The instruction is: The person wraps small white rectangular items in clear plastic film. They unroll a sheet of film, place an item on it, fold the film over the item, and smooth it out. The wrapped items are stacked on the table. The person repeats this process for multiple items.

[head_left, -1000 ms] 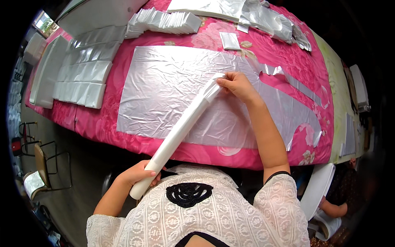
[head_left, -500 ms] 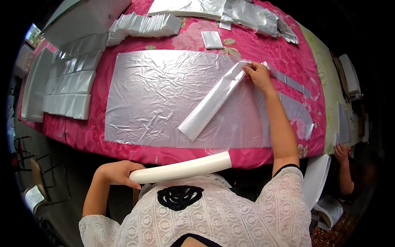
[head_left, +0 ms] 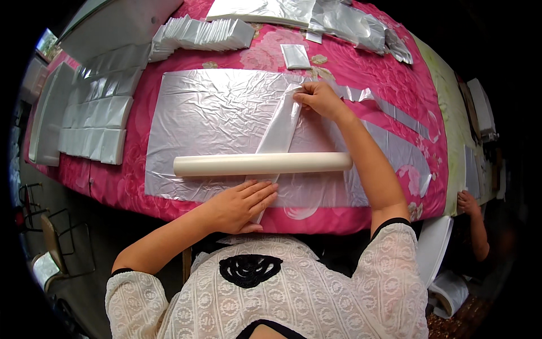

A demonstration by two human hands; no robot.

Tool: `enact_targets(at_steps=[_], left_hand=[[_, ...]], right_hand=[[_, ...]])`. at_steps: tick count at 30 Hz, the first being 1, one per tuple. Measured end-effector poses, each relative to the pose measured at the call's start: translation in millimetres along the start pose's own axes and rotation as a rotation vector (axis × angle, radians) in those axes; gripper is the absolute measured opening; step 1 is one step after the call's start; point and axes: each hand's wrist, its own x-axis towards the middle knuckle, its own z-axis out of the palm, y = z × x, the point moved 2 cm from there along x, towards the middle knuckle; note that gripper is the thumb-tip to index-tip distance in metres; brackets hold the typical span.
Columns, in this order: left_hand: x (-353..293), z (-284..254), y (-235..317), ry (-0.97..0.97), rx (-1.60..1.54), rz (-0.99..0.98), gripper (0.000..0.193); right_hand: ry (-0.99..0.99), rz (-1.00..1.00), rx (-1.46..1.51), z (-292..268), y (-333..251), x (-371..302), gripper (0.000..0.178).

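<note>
Laid white tube (head_left: 259, 164) over silvery strip (head_left: 280, 124); pinching strip's far end in right hand (head_left: 320, 100), touching near end with open left hand (head_left: 240, 207).

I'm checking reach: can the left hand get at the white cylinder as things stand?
Probably yes: the left hand lies palm down just on the near side of the white cylinder, and nothing visible stands between them.

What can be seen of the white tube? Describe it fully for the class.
The white tube is long, straight and smooth, with a slight sheen, perhaps plastic. It lies crosswise over the folded strip and the silvery sheet, ungripped. The left hand is just on its near side. Its right end appears beside the right forearm; whether they touch is unclear.
</note>
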Motion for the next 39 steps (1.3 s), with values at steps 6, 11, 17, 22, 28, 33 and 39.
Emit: enact_targets(at_steps=[6,11,17,22,28,33,39], left_hand=[[-9,20,11,-0.048,0.027,-0.062,0.079],[-5,28,30,-0.047,0.171,-0.136,0.08],[2,42,45,-0.009,0.189,-0.193,0.074],[4,44,48,0.035,0.176,-0.207,0.073],[3,43,44,0.052,0.145,-0.172,0.068],[-12,28,30,0.116,-0.039,-0.064,0.059],[-30,29,22,0.226,-0.047,0.09,0.031]], right_hand=[[0.416,0.01,-0.179,-1,-17,-9,0.035],[0.214,-0.416,-0.39,55,-52,-83,0.04],[0.138,-0.586,-0.629,99,-49,-139,0.042],[0.363,-0.617,-0.714,60,-33,-84,0.036],[0.438,-0.5,-0.713,14,-21,-26,0.038],[0.415,-0.659,-0.71,40,-41,-62,0.038],[-0.085,-0.592,-0.478,102,-36,-143,0.04]])
